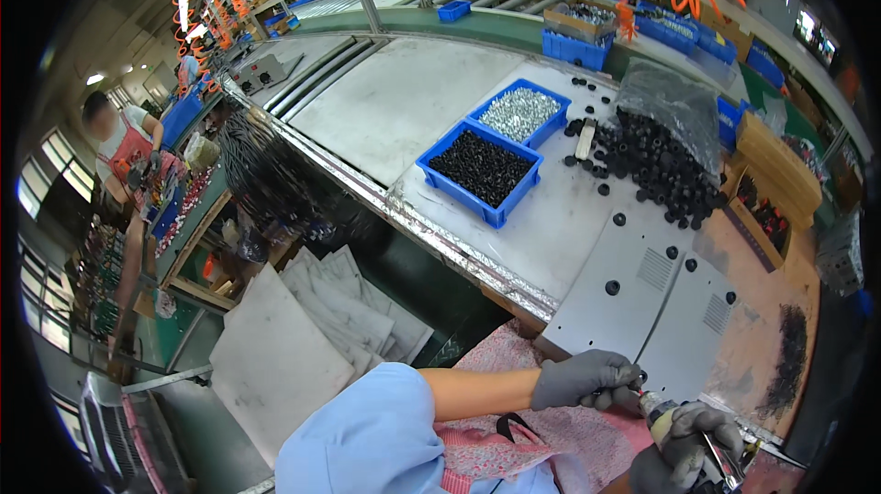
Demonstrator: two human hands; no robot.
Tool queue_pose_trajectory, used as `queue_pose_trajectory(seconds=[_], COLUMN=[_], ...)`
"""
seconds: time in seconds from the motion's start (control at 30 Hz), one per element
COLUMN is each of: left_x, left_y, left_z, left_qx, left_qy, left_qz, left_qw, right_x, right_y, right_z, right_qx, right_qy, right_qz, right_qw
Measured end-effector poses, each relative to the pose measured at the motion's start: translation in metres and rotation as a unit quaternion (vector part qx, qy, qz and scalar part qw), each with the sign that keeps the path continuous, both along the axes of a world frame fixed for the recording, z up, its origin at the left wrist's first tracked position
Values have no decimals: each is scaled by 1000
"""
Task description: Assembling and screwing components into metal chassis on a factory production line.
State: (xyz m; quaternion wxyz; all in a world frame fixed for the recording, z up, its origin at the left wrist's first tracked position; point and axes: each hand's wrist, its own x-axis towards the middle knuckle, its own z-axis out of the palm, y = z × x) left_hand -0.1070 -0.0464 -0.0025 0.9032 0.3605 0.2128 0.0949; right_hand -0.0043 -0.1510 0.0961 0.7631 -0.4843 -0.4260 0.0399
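Observation:
My left hand [580, 378], in a dark grey glove, is closed with its fingertips pinched at the tip of a tool. What the fingers hold there is too small to make out. My right hand [699, 444], also gloved, wraps round that tool, a power screwdriver [653, 405] with a metal lever along its side. Both hands are at the near edge of two grey metal panels [633, 310] with vent slots. Black rubber feet [612, 288] stand on the panels, and one sits close to my left fingertips.
Two blue trays stand on the bench: one with black screws [482, 168], one with silvery hardware [519, 114]. Loose black rubber feet [665, 164] spill from a plastic bag [674, 109]. A cardboard box [762, 219] is at right. A co-worker [133, 145] stands far left.

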Motion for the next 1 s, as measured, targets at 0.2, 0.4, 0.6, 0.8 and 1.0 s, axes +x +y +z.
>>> queue_pose_trajectory(seconds=[0.2, 0.4, 0.6, 0.8, 1.0], left_x=[8, 18, 25, 34, 26], left_y=[8, 27, 41, 41, 41], left_z=[2, 19, 19, 16, 18], left_qx=[17, 47, 34, 27, 54], left_qy=[23, 109, 124, 143, 131], left_qz=[32, 50, 90, 115, 83], left_qw=[999, 992, 988, 983, 986], right_x=[39, 55, 73, 79, 64], right_y=[6, 26, 55, 64, 54], right_z=[-26, -38, -54, -59, -56], right_qx=[136, 175, 179, 186, 194], right_qy=[76, 185, 247, 270, 262], right_qz=[169, 134, 160, 171, 178], right_qw=[973, 958, 939, 929, 928])
